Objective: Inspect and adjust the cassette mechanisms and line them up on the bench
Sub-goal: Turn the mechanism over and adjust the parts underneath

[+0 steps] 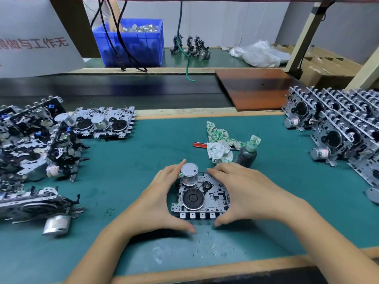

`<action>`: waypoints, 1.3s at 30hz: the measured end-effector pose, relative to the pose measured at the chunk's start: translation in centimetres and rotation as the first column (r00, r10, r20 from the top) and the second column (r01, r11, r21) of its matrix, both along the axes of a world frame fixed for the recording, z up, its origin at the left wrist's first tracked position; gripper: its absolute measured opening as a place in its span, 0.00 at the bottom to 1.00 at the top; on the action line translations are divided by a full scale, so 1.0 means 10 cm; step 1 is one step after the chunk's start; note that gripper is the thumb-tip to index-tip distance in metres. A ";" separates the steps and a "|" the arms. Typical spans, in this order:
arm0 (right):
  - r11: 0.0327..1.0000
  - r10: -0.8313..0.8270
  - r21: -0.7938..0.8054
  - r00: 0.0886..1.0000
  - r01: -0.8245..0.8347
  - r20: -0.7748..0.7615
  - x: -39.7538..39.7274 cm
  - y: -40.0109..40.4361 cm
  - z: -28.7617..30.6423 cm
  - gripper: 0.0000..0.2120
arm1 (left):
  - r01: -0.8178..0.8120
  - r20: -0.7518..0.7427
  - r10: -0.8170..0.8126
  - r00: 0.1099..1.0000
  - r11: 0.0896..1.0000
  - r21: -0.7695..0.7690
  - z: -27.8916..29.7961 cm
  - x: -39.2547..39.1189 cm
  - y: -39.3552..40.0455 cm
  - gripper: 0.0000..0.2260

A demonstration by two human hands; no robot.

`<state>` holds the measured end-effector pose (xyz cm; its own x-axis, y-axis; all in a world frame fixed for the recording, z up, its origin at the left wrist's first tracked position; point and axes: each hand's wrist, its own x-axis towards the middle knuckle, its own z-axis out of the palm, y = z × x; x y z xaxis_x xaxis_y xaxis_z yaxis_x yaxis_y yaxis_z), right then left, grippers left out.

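A metal cassette mechanism with a black flywheel and a silver motor lies flat on the green bench mat, near its front middle. My left hand grips its left side, fingers up by the motor and thumb curled under the front edge. My right hand grips the right side the same way, covering the right part of the plate. A loose pile of mechanisms fills the left of the bench. A tidy leaning row of mechanisms stands at the right.
A crumpled green-and-white rag, a red-handled tool and a dark oil bottle lie just behind my hands. One mechanism lies flat at the back left. Behind run a black conveyor belt, a brown board and a blue bin.
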<state>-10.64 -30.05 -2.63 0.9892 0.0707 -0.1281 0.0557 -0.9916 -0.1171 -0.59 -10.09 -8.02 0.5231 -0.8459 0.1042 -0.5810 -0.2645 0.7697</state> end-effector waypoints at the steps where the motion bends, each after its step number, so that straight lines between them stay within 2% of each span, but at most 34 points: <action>1: 1.000 -0.005 0.024 1.000 0.005 0.006 0.00 0.01 0.02 0.49 | -0.006 -0.032 0.005 0.999 1.000 -0.026 0.01 0.00 0.01 0.54; 4: 0.993 -0.008 0.117 1.000 0.005 0.027 0.01 0.03 0.10 0.43 | -0.040 -0.120 0.025 0.992 0.992 -0.120 0.10 0.00 0.03 0.48; 6: 0.980 -0.010 0.198 1.000 0.012 -0.011 0.04 0.02 0.14 0.41 | -0.060 -0.161 0.030 0.986 0.981 -0.187 0.14 -0.01 0.05 0.43; 8: 0.928 -0.044 0.364 0.992 0.085 -0.120 0.07 0.01 0.18 0.41 | -0.086 -0.189 0.042 0.981 0.970 -0.228 0.15 -0.01 0.07 0.43; 10: 0.827 -0.049 0.529 0.962 0.190 -0.269 0.10 0.00 0.22 0.40 | -0.136 -0.241 0.078 0.967 0.962 -0.236 0.15 0.03 0.02 0.47; 11: 0.771 -0.008 0.596 0.940 0.223 -0.341 0.12 -0.01 0.23 0.36 | -0.183 -0.315 0.103 0.943 0.955 -0.234 0.15 0.07 0.00 0.49; 13: 0.648 0.103 0.710 0.893 0.274 -0.439 0.15 -0.03 0.25 0.16 | -0.248 -0.426 0.138 0.894 0.945 -0.213 0.14 0.10 -0.03 0.51; 14: 0.565 0.143 0.762 0.872 0.316 -0.467 0.16 -0.03 0.26 0.12 | -0.246 -0.388 0.148 0.910 0.944 -0.218 0.12 0.09 -0.02 0.47; 15: 0.489 0.162 0.792 0.854 0.365 -0.494 0.17 -0.04 0.27 0.12 | -0.241 -0.316 0.164 0.934 0.945 -0.222 0.08 0.06 0.00 0.41; 16: 0.441 0.161 0.803 0.845 0.401 -0.510 0.19 -0.05 0.27 0.13 | -0.243 -0.243 0.192 0.951 0.949 -0.199 0.06 0.04 0.02 0.38; 17: 0.424 0.140 0.801 0.844 0.422 -0.518 0.21 -0.06 0.27 0.14 | -0.259 -0.168 0.233 0.958 0.953 -0.157 0.04 0.03 0.03 0.39; 19: 0.453 0.065 0.785 0.862 0.423 -0.502 0.23 -0.09 0.26 0.18 | -0.294 -0.035 0.292 0.956 0.951 -0.096 0.01 0.03 0.04 0.41; 22: 0.548 0.039 0.772 0.912 0.323 -0.409 0.19 -0.09 0.29 0.16 | -0.340 -0.002 0.344 0.939 0.926 -0.165 0.01 0.06 0.03 0.27; 25: 0.511 -0.045 0.819 0.960 0.261 -0.278 0.09 -0.02 0.28 0.05 | -0.354 -0.052 0.352 0.935 0.907 -0.229 0.02 0.07 0.04 0.24; 28: 0.480 -0.176 0.852 0.975 0.208 -0.139 -0.01 0.06 0.24 0.09 | -0.301 -0.066 0.295 0.953 0.911 -0.282 0.09 0.02 0.02 0.17; 31: 0.440 -0.154 0.873 0.975 0.211 -0.158 -0.05 0.22 0.25 0.16 | -0.210 -0.129 0.175 0.976 0.911 -0.355 0.13 -0.02 -0.01 0.16; 34: 0.413 -0.177 0.875 0.965 0.253 -0.195 0.05 0.30 0.21 0.22 | -0.202 -0.288 0.090 0.953 0.900 -0.387 0.14 -0.05 -0.03 0.17; 39: 0.408 -0.185 0.843 0.936 0.352 -0.301 0.32 0.31 0.20 0.15 | -0.240 -0.453 0.027 0.891 0.875 -0.420 0.16 -0.08 -0.07 0.16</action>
